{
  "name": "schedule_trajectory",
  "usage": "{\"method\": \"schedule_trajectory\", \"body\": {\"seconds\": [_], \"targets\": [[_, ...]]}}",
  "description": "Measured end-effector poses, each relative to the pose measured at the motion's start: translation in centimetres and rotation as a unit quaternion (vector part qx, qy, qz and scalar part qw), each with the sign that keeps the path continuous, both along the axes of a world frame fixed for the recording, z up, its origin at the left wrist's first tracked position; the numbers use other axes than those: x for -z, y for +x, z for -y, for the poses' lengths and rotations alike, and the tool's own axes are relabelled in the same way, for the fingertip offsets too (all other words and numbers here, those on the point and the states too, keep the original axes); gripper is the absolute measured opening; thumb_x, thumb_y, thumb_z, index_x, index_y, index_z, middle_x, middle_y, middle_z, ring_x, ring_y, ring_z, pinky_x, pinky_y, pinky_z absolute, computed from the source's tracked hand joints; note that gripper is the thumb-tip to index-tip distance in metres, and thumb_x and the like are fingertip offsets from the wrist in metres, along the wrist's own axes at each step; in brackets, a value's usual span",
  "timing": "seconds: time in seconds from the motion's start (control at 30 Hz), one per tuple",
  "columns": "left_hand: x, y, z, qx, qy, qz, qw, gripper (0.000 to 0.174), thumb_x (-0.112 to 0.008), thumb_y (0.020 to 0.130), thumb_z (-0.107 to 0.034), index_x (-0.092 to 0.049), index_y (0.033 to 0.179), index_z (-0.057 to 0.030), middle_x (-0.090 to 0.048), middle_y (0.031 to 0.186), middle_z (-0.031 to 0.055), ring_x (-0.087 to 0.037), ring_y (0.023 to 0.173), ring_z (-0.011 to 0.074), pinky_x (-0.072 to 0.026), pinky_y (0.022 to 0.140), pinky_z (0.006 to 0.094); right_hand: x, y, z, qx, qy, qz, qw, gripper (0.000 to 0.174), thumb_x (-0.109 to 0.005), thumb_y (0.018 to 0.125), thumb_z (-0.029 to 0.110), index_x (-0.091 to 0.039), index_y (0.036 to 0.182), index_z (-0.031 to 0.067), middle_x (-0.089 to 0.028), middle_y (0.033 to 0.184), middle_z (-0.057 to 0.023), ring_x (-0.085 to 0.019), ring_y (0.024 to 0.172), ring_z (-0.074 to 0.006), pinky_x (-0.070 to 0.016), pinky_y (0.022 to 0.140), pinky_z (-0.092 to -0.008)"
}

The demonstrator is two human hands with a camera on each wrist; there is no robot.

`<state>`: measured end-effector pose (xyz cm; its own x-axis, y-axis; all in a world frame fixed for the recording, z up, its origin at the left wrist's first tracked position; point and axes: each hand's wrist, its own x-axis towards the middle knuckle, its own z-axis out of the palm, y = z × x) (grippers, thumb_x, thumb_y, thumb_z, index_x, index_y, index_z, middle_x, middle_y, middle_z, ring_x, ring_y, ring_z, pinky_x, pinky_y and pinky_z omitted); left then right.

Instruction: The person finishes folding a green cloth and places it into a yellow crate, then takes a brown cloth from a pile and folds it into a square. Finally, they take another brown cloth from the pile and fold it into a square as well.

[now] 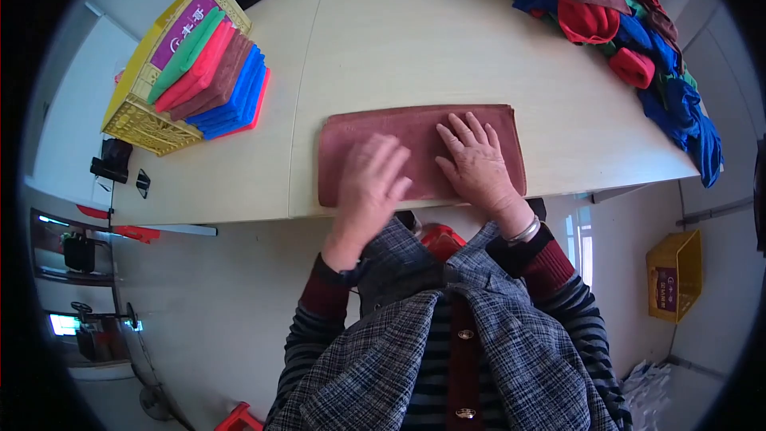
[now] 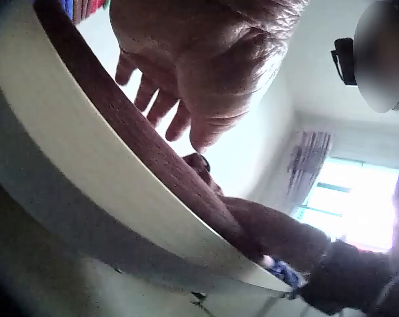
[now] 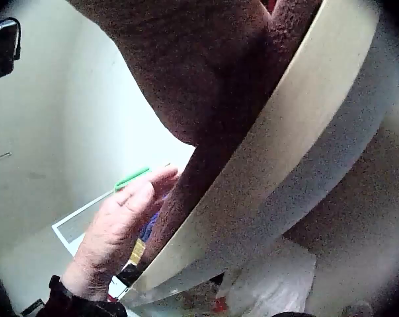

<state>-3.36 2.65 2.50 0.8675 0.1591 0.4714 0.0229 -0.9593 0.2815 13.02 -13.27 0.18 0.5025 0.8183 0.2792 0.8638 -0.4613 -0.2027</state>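
A brown cloth (image 1: 419,144), laid out as a flat rectangle, lies at the table's front edge in the head view. The right hand (image 1: 475,164) rests on its right part with fingers spread. Over its left part is the left hand (image 1: 371,183), blurred, fingers extended. In the left wrist view the left hand (image 2: 199,66) hangs palm down just above the cloth (image 2: 153,152), its fingers apart. The right wrist view shows the right hand (image 3: 193,66) dark against the cloth (image 3: 179,205), with the left hand (image 3: 110,231) beyond.
At the left, a yellow basket (image 1: 152,112) stands beside stacked folded cloths (image 1: 231,104) in green, red, brown and blue. A heap of loose cloths (image 1: 630,32) covers the back right of the table (image 1: 383,32). Another yellow basket (image 1: 674,275) is below on the right.
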Motion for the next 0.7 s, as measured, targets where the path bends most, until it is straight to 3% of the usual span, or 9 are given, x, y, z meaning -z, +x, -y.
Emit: {"method": "schedule_trajectory", "body": {"seconds": [0.07, 0.2, 0.33, 0.47, 0.7], "targets": [[1.3, 0.2, 3.1, 0.067, -0.051, 0.007, 0.996, 0.039, -0.075, 0.081, -0.013, -0.066, 0.118, -0.0050, -0.059, 0.128, 0.0132, -0.056, 0.123, 0.0325, -0.0451, 0.105, 0.0439, 0.6, 0.2, 0.1, -0.007, 0.001, 0.001, 1.000, 0.056, -0.056, 0.098, 0.039, -0.047, 0.148, 0.0142, -0.042, 0.155, -0.0120, -0.033, 0.147, -0.0346, -0.0231, 0.121, -0.0512], [1.7, -0.3, 4.3, 0.049, 0.031, -0.001, 0.998, 0.035, -0.076, 0.078, -0.010, -0.066, 0.111, -0.0049, -0.061, 0.115, 0.0107, -0.060, 0.108, 0.0296, -0.0487, 0.097, 0.0411, 0.9, 0.5, 0.2, -0.016, 0.010, 0.000, 1.000, 0.057, -0.057, 0.097, 0.037, -0.047, 0.148, 0.0146, -0.041, 0.156, -0.0122, -0.032, 0.147, -0.0349, -0.0235, 0.121, -0.0526], [1.5, -0.4, 3.5, 0.053, 0.022, 0.029, 0.998, 0.033, -0.077, 0.076, -0.010, -0.066, 0.106, -0.0054, -0.061, 0.108, 0.0083, -0.060, 0.098, 0.0281, -0.0495, 0.090, 0.0413, 0.2, 0.7, 0.2, -0.021, 0.005, -0.014, 1.000, 0.057, -0.057, 0.097, 0.037, -0.046, 0.149, 0.0150, -0.040, 0.157, -0.0123, -0.031, 0.148, -0.0352, -0.0236, 0.120, -0.0538], [1.4, 0.7, 4.7, 0.102, 0.065, 0.035, 0.992, 0.030, -0.077, 0.075, -0.010, -0.066, 0.102, -0.0053, -0.060, 0.105, 0.0082, -0.060, 0.098, 0.0279, -0.0492, 0.089, 0.0415, 0.1, 0.5, 0.1, -0.022, -0.012, -0.048, 0.999, 0.057, -0.057, 0.097, 0.036, -0.046, 0.149, 0.0151, -0.039, 0.157, -0.0124, -0.030, 0.148, -0.0355, -0.0230, 0.121, -0.0543], [1.9, -0.1, 4.6, 0.074, 0.043, 0.004, 0.996, 0.028, -0.075, 0.076, -0.010, -0.066, 0.103, -0.0049, -0.060, 0.106, 0.0083, -0.058, 0.099, 0.0271, -0.0484, 0.089, 0.0414, 0.3, 0.4, 0.3, -0.016, -0.005, -0.037, 0.999, 0.058, -0.058, 0.097, 0.036, -0.045, 0.149, 0.0150, -0.039, 0.157, -0.0126, -0.029, 0.148, -0.0361, -0.0225, 0.121, -0.0547]]}}
